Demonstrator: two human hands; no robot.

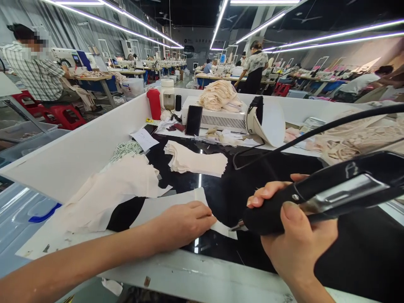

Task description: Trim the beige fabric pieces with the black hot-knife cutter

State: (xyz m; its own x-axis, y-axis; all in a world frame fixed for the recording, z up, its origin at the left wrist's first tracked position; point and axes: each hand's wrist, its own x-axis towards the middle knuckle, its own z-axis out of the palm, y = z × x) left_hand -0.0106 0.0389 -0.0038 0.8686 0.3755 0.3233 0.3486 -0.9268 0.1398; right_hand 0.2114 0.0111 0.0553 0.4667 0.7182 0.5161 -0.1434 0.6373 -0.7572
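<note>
Pressing down on a pale fabric panel (189, 198) with the left hand (184, 223), with fingers close together, slightly bent and not visibly pinching. Gripping a corded black power tool (328, 181) in the right hand (296, 240), with fingers curled round the far side and thumb laid along the near side. Aiming the pointed metal tip (238, 227) at the panel's narrow end, just right of the left fingertips; seemingly in contact, but too small to be sure. Holding the panel on the glossy black worktop (259, 168), beneath the left fingers and out to both sides of them.

Judging from this, partway through work on this one panel, with no completed portion clearly distinguishable. Beyond the left fingers, showing a stack of cut fabric pieces (195, 160), fairly neatly layered; perhaps done already, perhaps waiting, impossible to tell. Left of the same fingers, past the wrist, showing a larger, looser pile of pale panels (110, 193) beside the white side wall (85, 155); possibly plenty left to handle there.

Farther out past the stack, showing a smartphone (193, 120) upright before a white vented box (224, 122), with a cream fabric bundle (219, 96) on top. Beyond the right fingers, past the black cable (303, 134), showing a tangled heap of cream fabric (353, 136); unclear as scrap or stock.
</note>
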